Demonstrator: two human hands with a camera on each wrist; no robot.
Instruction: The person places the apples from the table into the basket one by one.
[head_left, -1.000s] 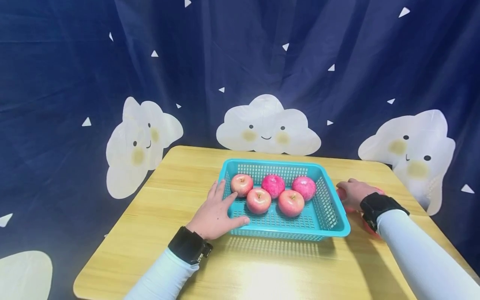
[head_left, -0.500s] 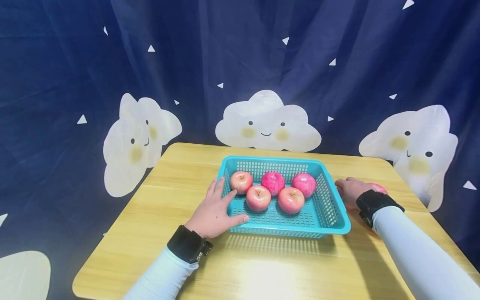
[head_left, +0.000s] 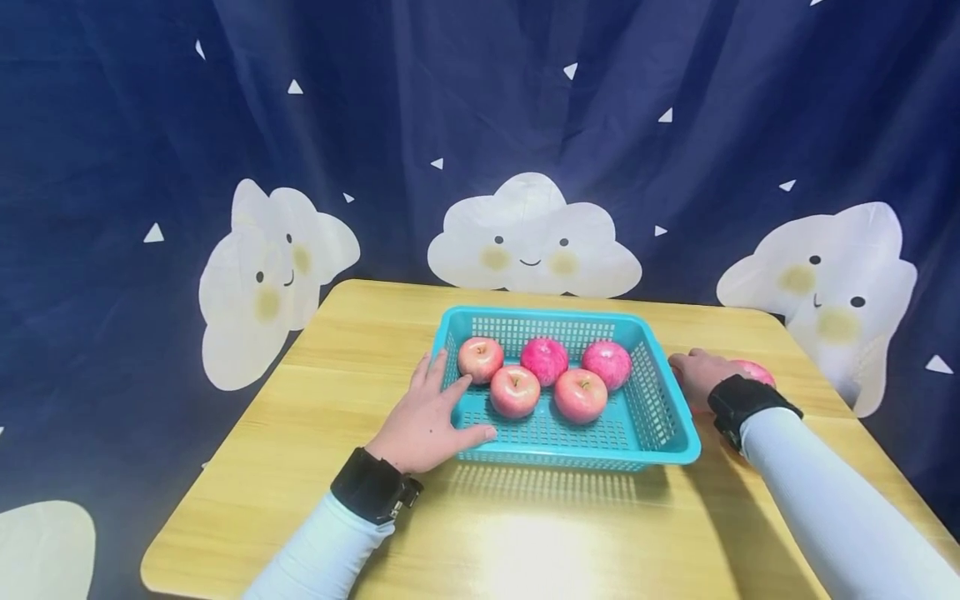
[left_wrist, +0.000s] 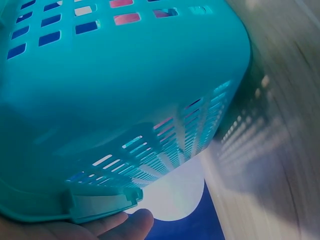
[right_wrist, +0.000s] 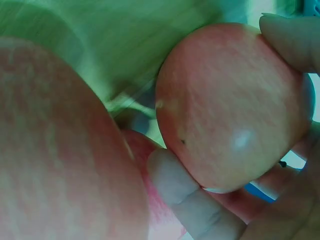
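Observation:
Flat on the left rim of the turquoise plastic basket (head_left: 570, 457) rests my left hand (head_left: 422, 423), its fingers spread and its thumb over the near corner. Fingertips (left_wrist: 132, 225) touch the rim in the left wrist view. Inside the basket several apples lie in two loose rows, among them a pink-red apple (head_left: 544, 361) and a paler apple (head_left: 515, 392). Just right of the basket, my right hand (head_left: 701, 377) grips an apple (right_wrist: 230, 105) between thumb and fingers. It is mostly hidden by the hand in the head view.
Two more apples are close to the right hand: a large near apple (right_wrist: 65, 150) and a pink apple (right_wrist: 162, 210) partly covered by fingers. Everything stands on a light wooden table (head_left: 300, 467). A dark blue curtain (head_left: 510, 100) hangs behind its far edge.
The scene shifts slightly upward in the head view. My left hand stays on the rim, and my right hand keeps its grip on the apple beside the basket.

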